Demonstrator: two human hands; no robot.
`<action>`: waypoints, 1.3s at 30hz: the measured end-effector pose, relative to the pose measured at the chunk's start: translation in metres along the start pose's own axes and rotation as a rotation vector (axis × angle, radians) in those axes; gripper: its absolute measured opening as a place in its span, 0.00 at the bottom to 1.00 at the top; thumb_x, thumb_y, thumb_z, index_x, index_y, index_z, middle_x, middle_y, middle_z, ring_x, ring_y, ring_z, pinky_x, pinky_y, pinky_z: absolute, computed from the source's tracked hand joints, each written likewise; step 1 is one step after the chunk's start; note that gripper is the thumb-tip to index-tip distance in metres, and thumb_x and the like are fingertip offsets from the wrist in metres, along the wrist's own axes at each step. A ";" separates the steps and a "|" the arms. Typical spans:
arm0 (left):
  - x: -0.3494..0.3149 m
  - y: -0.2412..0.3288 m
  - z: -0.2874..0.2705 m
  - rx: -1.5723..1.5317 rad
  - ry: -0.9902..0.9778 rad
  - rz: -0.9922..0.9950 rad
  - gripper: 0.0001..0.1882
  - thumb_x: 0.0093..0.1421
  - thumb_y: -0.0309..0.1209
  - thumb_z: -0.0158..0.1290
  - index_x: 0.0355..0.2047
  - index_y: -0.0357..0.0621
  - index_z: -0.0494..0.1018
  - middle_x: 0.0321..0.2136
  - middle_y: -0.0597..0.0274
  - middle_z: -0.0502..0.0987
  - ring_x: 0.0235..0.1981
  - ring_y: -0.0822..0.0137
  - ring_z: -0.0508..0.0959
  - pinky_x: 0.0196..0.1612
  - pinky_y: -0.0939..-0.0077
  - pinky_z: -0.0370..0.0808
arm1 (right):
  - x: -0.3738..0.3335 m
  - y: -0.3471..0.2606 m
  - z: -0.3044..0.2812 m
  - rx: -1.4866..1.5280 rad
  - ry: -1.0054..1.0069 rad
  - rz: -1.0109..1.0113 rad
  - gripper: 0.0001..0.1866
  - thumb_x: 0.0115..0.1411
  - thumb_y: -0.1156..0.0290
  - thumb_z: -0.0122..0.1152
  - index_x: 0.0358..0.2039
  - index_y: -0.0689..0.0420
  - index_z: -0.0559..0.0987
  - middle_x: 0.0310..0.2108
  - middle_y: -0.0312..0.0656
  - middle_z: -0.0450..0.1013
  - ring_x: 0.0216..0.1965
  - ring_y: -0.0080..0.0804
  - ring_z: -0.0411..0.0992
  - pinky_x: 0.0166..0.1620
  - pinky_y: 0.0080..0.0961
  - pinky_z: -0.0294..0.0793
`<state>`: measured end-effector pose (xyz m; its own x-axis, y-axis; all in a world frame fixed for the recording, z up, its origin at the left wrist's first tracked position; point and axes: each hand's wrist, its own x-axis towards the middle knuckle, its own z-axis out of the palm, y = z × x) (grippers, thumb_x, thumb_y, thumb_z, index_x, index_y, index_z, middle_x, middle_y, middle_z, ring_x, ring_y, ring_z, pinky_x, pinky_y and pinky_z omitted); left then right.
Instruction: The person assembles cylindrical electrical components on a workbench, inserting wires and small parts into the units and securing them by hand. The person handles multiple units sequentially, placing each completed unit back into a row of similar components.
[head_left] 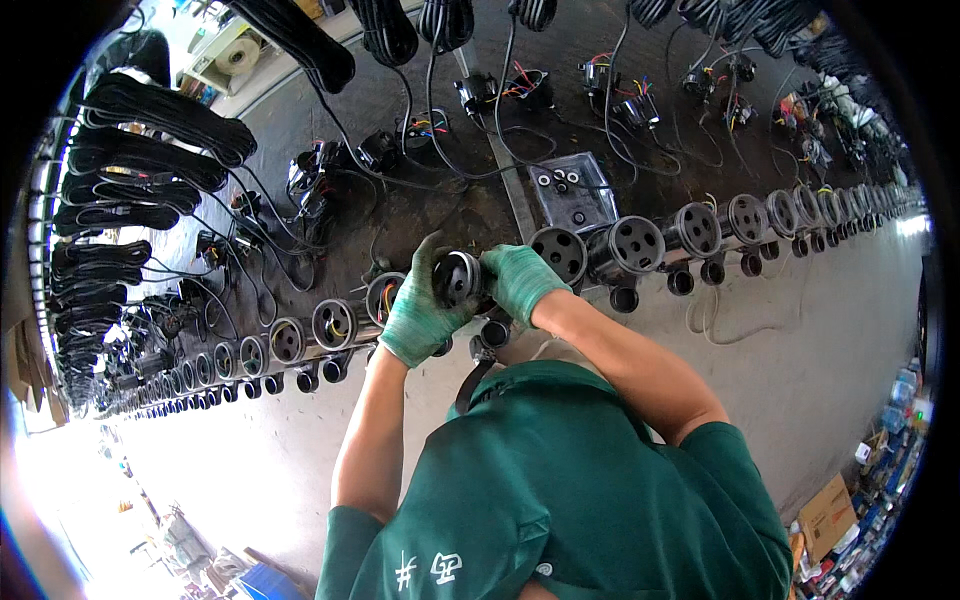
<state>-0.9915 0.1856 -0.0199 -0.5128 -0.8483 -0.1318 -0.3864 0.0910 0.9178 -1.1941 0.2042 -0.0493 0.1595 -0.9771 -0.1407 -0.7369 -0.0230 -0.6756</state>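
Note:
Both my hands wear green gloves and meet at the near edge of a dark bench. My left hand wraps round the left side of a black cylindrical housing, whose round end faces me. My right hand closes on the housing's right side; its fingertips are partly hidden. To the left, beside my left hand, a similar housing has coloured wires inside its open end. Right of my right hand stands another housing with holes in its end face.
Similar black housings line the bench edge both ways, short side tubes hanging over. A clear tray with small round parts lies behind. Wired black parts and coiled black cables cover the bench's far side. Below right sits a cardboard box.

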 end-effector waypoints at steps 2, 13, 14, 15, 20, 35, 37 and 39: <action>0.000 0.004 0.003 0.027 -0.003 -0.017 0.56 0.56 0.26 0.72 0.77 0.43 0.47 0.61 0.54 0.73 0.60 0.63 0.76 0.64 0.66 0.77 | -0.002 -0.003 -0.006 0.063 -0.039 0.057 0.10 0.60 0.72 0.65 0.41 0.59 0.86 0.39 0.55 0.82 0.44 0.59 0.80 0.48 0.47 0.80; 0.003 0.004 -0.001 -0.081 -0.047 0.032 0.62 0.49 0.25 0.77 0.76 0.41 0.47 0.59 0.53 0.74 0.58 0.63 0.79 0.64 0.66 0.78 | -0.010 -0.007 0.003 0.194 0.118 0.080 0.12 0.62 0.76 0.61 0.45 0.58 0.86 0.43 0.58 0.81 0.47 0.60 0.79 0.47 0.43 0.80; 0.003 0.002 -0.001 -0.066 -0.051 0.046 0.63 0.48 0.25 0.77 0.76 0.41 0.46 0.59 0.53 0.74 0.58 0.64 0.78 0.64 0.66 0.77 | -0.012 -0.006 0.006 0.209 0.130 0.091 0.12 0.63 0.76 0.61 0.46 0.58 0.85 0.44 0.56 0.81 0.47 0.57 0.80 0.48 0.42 0.80; 0.005 0.000 0.000 -0.051 -0.056 0.061 0.63 0.48 0.25 0.77 0.77 0.41 0.46 0.60 0.53 0.74 0.58 0.64 0.78 0.64 0.66 0.77 | -0.014 -0.005 0.009 0.224 0.142 0.102 0.13 0.63 0.76 0.61 0.48 0.59 0.85 0.45 0.55 0.81 0.46 0.55 0.80 0.48 0.41 0.79; 0.013 -0.011 -0.006 0.074 -0.065 0.156 0.64 0.47 0.25 0.78 0.77 0.42 0.47 0.61 0.52 0.74 0.60 0.62 0.77 0.65 0.64 0.77 | -0.015 0.003 0.023 0.444 0.119 0.201 0.14 0.67 0.76 0.61 0.52 0.60 0.83 0.44 0.45 0.82 0.41 0.36 0.80 0.46 0.33 0.79; 0.020 0.006 -0.025 0.392 -0.180 0.299 0.59 0.44 0.39 0.76 0.74 0.44 0.58 0.57 0.41 0.78 0.58 0.39 0.76 0.64 0.52 0.74 | -0.028 -0.006 0.034 0.828 0.219 0.372 0.17 0.70 0.81 0.58 0.59 0.61 0.77 0.51 0.43 0.81 0.49 0.30 0.78 0.52 0.27 0.79; 0.020 0.006 -0.022 0.382 -0.193 0.277 0.60 0.43 0.40 0.76 0.74 0.46 0.58 0.56 0.41 0.78 0.57 0.38 0.76 0.64 0.51 0.74 | -0.030 -0.004 0.043 0.995 0.324 0.316 0.19 0.70 0.82 0.57 0.60 0.61 0.76 0.52 0.43 0.81 0.50 0.31 0.78 0.54 0.27 0.79; 0.017 0.001 -0.014 0.425 -0.123 0.301 0.61 0.41 0.40 0.77 0.74 0.47 0.58 0.56 0.41 0.79 0.57 0.38 0.76 0.63 0.51 0.74 | -0.035 -0.007 0.045 0.949 0.363 0.314 0.19 0.70 0.83 0.55 0.61 0.60 0.75 0.52 0.44 0.80 0.50 0.29 0.78 0.54 0.27 0.80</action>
<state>-0.9896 0.1641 -0.0154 -0.7249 -0.6872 0.0476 -0.4719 0.5458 0.6924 -1.1651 0.2479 -0.0717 -0.2700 -0.9188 -0.2878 0.1284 0.2619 -0.9565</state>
